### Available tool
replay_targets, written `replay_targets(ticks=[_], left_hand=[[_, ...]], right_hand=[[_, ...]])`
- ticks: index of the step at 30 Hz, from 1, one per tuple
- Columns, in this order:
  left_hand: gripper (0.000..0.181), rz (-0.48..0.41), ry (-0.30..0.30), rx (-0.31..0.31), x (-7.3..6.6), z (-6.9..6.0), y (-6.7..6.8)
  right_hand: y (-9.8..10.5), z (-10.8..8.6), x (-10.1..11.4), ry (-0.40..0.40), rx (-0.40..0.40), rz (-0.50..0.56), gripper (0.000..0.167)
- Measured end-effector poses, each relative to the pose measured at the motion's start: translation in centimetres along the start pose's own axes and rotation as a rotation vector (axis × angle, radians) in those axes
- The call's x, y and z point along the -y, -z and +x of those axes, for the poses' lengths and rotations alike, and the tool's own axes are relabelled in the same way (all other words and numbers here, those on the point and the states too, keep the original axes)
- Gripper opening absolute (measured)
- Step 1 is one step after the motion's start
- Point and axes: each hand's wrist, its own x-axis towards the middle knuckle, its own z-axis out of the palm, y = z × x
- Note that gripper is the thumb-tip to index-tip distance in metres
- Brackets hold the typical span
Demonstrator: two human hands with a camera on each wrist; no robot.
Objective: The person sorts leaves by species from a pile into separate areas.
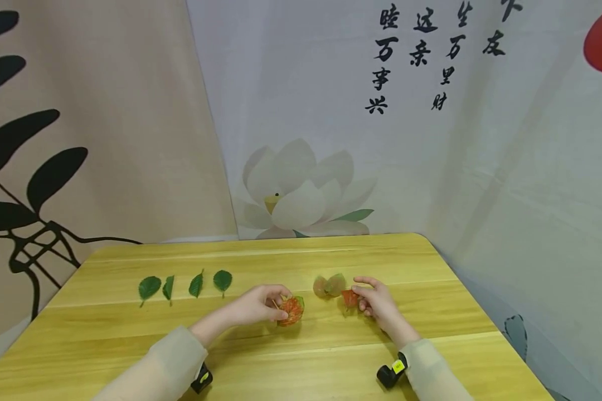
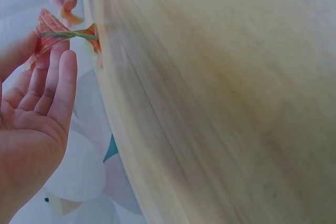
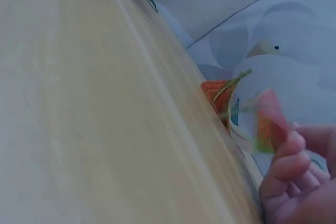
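A red-orange papery piece with a green stem [image 1: 292,312] is pinched between the thumb and fingertips of the left hand [image 1: 261,305], its other fingers loosely extended, about midway between the side edges of the table [image 1: 281,367]. By the right hand [image 1: 380,303], a smaller red-orange piece [image 1: 350,298] is pinched, nearer the right edge, with some fingers curled in. Just beyond it, toward the far edge, orange-green pieces [image 1: 335,284] are set close together. Four green leaves [image 1: 149,287] are laid in a row toward the far left corner.
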Motion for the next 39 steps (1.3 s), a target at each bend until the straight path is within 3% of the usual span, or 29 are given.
replay_targets(ticks=[5,11,22,29,39], left_hand=[[0.037,0.005,-0.003,-0.002,0.2,0.0,-0.1],[0.037,0.021,-0.002,0.012,0.0,-0.1,-0.2],[0.04,0.021,0.026,0.019,0.1,-0.4,-0.1],[0.051,-0.041,0.075,-0.012,0.2,-1.5,0.4],[0.051,-0.139,0.102,-0.004,1.5,-3.8,1.1]], right_hand=[[0.4,0.2,-0.2,0.023,-0.026,-0.082,0.033],[0.6,0.4,-0.4,0.039,0.013,-0.236,0.025],[0.8,0.3,-0.3,0.011,0.12,-0.322,0.036],[0.9,0.4,-0.2,0.029,0.16,-0.359,0.036],[0.9,0.5,-0.4,0.023,0.145,-0.373,0.032]])
